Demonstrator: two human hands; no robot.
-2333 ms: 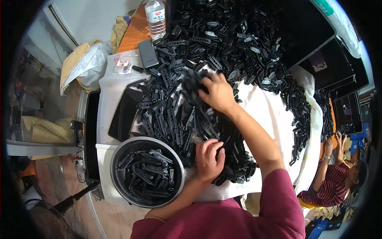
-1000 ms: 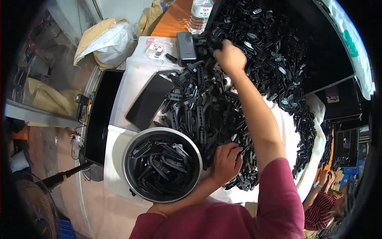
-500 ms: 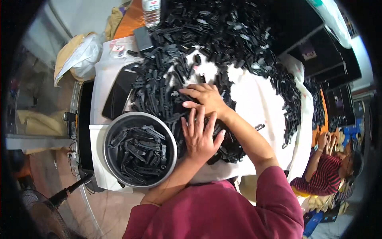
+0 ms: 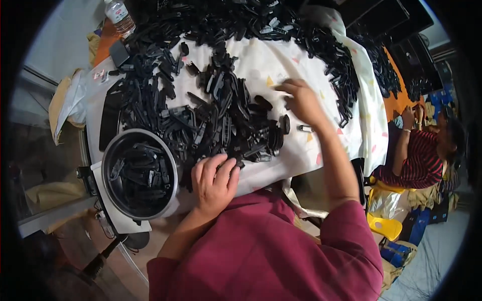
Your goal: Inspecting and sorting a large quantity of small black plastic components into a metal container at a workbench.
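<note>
Slim black parts (image 4: 221,108) are heaped loosely at the centre of the frame, on white cloth (image 4: 261,62) spread over the counter (image 4: 109,36). The left hand (image 4: 213,183) is laid at the heap's lower edge, fingers slightly apart, nothing seen clamped. The right hand (image 4: 303,103) is held over cloth right of the heap, fingers part curled; whether a dark piece is gripped there cannot be told. In judgement, strays such as the small part (image 4: 305,128) below the right hand are best drawn leftward with flattened fingers, the left hand being used as a stop at the cloth's lower edge. Tangled parts should be loosened, not dragged. The round pot (image 4: 105,173), lower left and holding similar parts, should not be knocked.
</note>
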